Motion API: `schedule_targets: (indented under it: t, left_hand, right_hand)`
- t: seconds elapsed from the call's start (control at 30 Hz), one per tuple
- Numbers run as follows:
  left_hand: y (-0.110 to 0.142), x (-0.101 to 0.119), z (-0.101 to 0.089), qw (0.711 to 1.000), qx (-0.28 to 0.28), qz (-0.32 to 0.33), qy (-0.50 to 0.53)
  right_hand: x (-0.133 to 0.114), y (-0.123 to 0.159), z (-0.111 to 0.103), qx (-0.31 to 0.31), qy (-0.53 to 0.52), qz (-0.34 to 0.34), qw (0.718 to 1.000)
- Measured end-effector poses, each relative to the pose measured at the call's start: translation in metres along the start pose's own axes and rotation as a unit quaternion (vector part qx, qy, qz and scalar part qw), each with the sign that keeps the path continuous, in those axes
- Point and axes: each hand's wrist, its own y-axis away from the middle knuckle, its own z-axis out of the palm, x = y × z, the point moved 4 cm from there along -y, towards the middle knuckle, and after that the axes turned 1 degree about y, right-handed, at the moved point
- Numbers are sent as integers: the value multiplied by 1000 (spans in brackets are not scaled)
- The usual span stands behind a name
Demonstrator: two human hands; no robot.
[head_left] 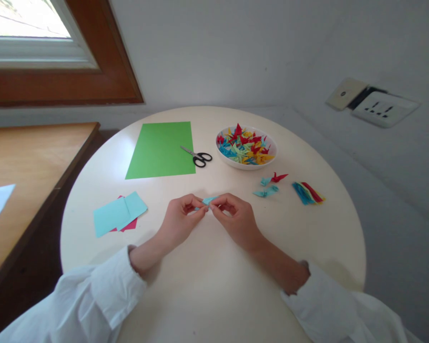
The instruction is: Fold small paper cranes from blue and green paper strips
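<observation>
A small folded piece of light blue paper (209,200) is pinched between my two hands above the round white table (207,295). My left hand (181,215) grips its left side with thumb and fingers, and my right hand (236,218) grips the right side. Fingertips cover much of the paper, so its full shape is hidden. To the right of my right hand lie two light blue folded papers (267,191) and a red paper crane (279,177). Left of my left hand, light blue paper sheets (119,214) overlap a pinkish red sheet (131,225).
Black-handled scissors (199,158) lie partly on a green sheet (160,150). A white bowl (248,166) holds many coloured paper cranes. Multicoloured folded papers (308,193) lie at the right. A wooden table (39,157) stands at left, and walls border the back and right.
</observation>
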Motion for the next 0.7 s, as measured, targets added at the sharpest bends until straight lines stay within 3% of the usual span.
schedule_targets:
  t: [0.33, 0.53, 0.7]
  left_hand:
    - [0, -3, -2, 1000, 1, -1, 25]
    - [-1, 0, 1, 997, -27, -12, 77]
    - [-3, -3, 1, 996, -46, -38, 61]
  right_hand:
    - [-1, -1, -1, -1, -16, -2, 1000]
    - [-3, -2, -2, -7, -23, -1, 1000]
    - [-1, -2, -1, -12, -13, 6, 1000]
